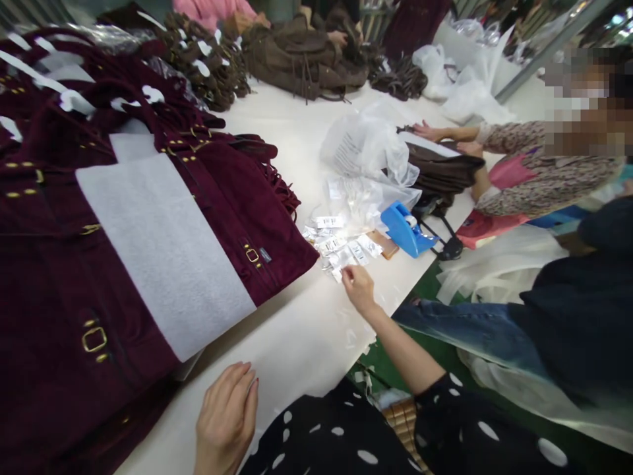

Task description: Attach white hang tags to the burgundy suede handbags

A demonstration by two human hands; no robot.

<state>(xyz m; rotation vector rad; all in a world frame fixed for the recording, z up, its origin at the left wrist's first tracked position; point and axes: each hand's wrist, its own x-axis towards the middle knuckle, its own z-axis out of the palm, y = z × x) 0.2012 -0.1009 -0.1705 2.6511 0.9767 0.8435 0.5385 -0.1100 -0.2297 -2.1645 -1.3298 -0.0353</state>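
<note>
Bench [297,338]: broad, white-topped, extending obliquely from the lower left toward the upper right. Floor [429,284]: green, exposed in patches beyond the bench's right edge and elsewhere overlain by pale, translucent sheeting [494,270]. Lower centre: a tan, ribbed surface [401,422], partly concealed, its nature indeterminate. Upper right: a grey bar [546,51] slanting across the view behind the bench. Upper left: upright slats [42,13], indistinct. Illumination: bright on the white top, with glaring points of light [616,20] in the far right corner against a darker, blurred background.
</note>
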